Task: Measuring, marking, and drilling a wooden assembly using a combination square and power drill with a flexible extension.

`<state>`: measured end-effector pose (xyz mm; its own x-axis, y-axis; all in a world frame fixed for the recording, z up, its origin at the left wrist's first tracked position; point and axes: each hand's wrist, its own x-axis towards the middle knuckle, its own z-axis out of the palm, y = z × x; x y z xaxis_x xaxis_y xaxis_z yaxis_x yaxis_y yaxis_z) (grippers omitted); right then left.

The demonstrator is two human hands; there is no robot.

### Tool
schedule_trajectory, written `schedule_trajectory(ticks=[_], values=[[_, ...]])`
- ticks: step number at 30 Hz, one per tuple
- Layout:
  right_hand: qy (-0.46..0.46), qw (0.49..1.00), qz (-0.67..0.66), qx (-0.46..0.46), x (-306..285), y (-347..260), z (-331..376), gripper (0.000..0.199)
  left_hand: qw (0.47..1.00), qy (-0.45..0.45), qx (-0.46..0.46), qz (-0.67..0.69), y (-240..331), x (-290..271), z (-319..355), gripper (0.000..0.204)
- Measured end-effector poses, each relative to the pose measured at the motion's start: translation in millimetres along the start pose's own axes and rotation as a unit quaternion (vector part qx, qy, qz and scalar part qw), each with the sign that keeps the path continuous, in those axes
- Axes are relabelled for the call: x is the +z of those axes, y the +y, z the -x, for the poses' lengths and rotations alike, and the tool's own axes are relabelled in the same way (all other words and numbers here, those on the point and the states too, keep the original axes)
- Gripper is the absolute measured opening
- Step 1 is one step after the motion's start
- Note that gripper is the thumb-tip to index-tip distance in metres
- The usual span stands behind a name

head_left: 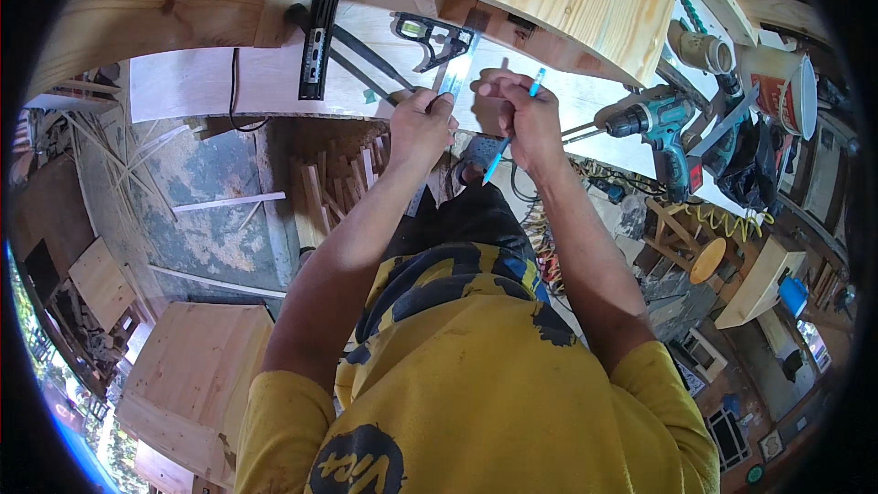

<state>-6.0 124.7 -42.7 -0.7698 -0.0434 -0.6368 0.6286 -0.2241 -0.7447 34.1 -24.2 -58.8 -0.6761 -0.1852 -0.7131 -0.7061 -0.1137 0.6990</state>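
At the left of the pale bench top [219, 87], a black metal slide rail [317, 55] stretches toward the near edge, and just beside it lies a tool with dark handles [366, 57], their ends close to the left hand [421, 131]. That hand is curled in, the thumb drawn up near the forefinger, at the lower part of the steel blade of a combination square [432, 40]; its own fingers hide the contact, so I cannot tell whether it pinches the blade. The square lies slanted on the bench, its dark head beyond the hand. A gap separates the two hands. The right hand [528, 123] is partly closed, its fingers bent around a light blue pencil [495, 163], which slants with its lower end toward the person's lap. Beyond the hands stands a pale wooden box [558, 0], and farther right a teal drill [660, 123] lies on the bench.
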Motion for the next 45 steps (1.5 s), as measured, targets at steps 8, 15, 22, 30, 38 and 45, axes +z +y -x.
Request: schedule_trajectory(ticks=[8,15,22,30,38,45], values=[[0.061,0.979,0.180,-0.077,-17.8,-18.8,20.2,0.048,1.000,-0.003,-0.013,0.012,1.5,0.2,0.4,0.022],[-0.015,0.953,0.254,-0.163,-7.6,-37.2,38.4,0.052,1.000,0.005,0.015,-0.019,-0.3,-1.0,-0.6,0.023],[-0.021,0.969,0.193,-0.152,-14.2,-49.8,53.1,0.046,1.000,0.008,0.017,0.011,-2.4,0.3,-0.1,0.021],[-0.001,0.957,0.174,-0.232,-16.0,-53.0,49.1,0.022,1.000,-0.007,0.002,0.001,-0.6,-2.6,-1.4,0.020],[0.040,0.948,0.166,-0.269,9.4,-46.6,31.3,0.017,0.999,-0.023,0.023,-0.008,-6.6,-3.5,-4.9,0.021],[0.052,0.928,0.174,-0.326,20.9,-39.0,11.4,0.024,1.000,-0.015,0.026,-0.001,-7.9,-2.4,-6.1,0.023]])
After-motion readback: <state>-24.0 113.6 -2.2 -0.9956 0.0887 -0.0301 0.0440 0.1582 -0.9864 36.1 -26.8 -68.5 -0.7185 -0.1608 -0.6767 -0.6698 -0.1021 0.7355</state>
